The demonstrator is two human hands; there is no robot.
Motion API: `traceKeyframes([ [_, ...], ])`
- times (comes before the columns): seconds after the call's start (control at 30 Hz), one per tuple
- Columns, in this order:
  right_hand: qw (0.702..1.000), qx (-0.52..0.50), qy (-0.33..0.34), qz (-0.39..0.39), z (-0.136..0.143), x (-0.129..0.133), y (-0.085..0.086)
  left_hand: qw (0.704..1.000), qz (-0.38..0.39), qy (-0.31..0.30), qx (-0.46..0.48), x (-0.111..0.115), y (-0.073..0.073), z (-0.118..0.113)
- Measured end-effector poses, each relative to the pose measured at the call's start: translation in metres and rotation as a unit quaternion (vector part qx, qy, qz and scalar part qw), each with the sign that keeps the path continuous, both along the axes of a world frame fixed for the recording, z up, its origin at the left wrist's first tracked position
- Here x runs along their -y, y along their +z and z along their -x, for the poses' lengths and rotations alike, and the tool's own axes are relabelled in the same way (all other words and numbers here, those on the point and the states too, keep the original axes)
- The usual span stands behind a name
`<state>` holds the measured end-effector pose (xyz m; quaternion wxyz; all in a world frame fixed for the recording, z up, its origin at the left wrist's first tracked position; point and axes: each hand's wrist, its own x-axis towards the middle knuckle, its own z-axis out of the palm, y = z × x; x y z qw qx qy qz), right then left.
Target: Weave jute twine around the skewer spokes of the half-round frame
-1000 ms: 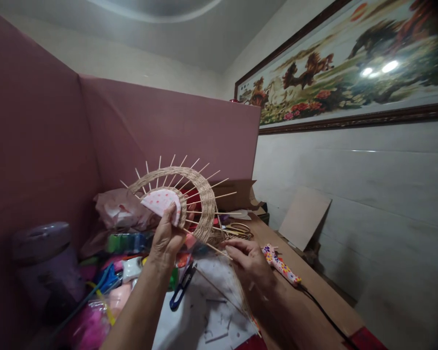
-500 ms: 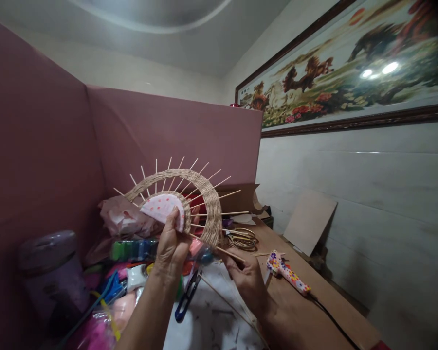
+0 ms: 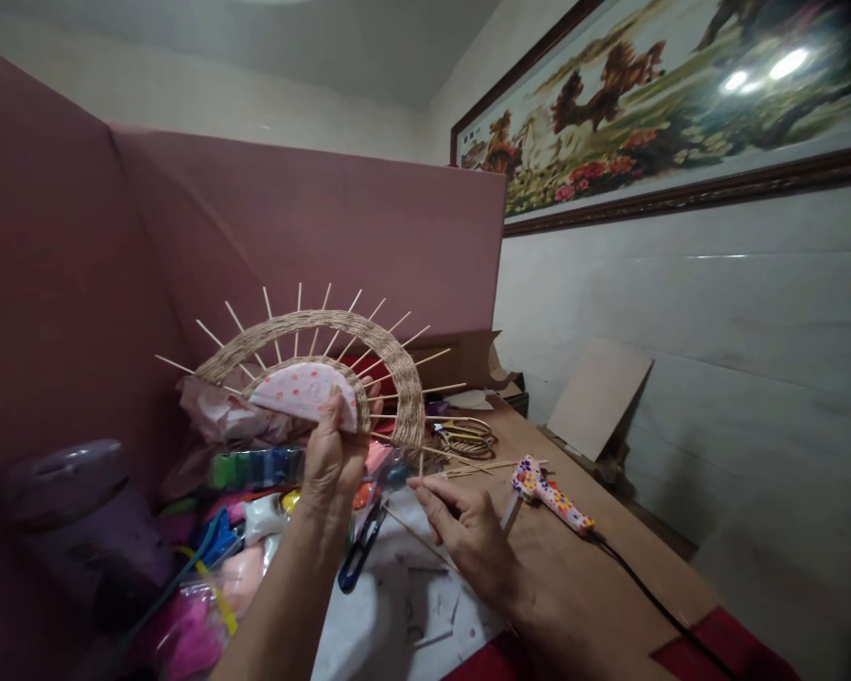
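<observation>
Woven fan [image 3: 302, 390], long axis sideways, is pinched by the left hand [image 3: 337, 449]; below its right end, the right hand [image 3: 472, 534] seemingly pinches cord [image 3: 421, 462].

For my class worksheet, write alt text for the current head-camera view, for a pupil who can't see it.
A person's left hand holds a half-round woven piece with radiating sticks by its spotted centre; the right hand is below its lower-right edge. A flowered glue gun lies on the table at right.
</observation>
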<state>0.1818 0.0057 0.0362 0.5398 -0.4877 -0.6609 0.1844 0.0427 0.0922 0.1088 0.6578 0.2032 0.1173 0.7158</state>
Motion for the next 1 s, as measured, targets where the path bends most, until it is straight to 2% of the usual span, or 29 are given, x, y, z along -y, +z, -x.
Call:
traceKeyframes([
  [0.23, 0.998, 0.05, -0.029, -0.028, 0.002, 0.004, 0.007, 1.0, -0.005, 0.002, -0.019, 0.002, 0.003, 0.0],
  [0.4, 0.987, 0.14, -0.026, -0.072, -0.008, 0.002, 0.027, 0.998, -0.036, 0.034, -0.033, 0.002, 0.002, -0.002],
  [0.5, 0.977, 0.179, -0.067, -0.1, -0.018, -0.005, 0.038, 0.996, -0.047, 0.054, -0.045, 0.003, 0.002, -0.005],
  [0.63, 0.97, 0.178, -0.123, -0.107, -0.029, -0.014, 0.041, 0.996, -0.029, 0.051, -0.064, 0.006, 0.003, -0.006],
  [0.77, 0.971, 0.153, -0.147, -0.108, -0.038, -0.016, 0.04, 0.995, -0.015, 0.053, -0.087, 0.006, 0.003, -0.006],
  [1.0, 0.974, 0.132, -0.133, -0.124, -0.052, -0.015, 0.044, 0.993, -0.002, 0.049, -0.111, 0.003, 0.001, -0.004],
])
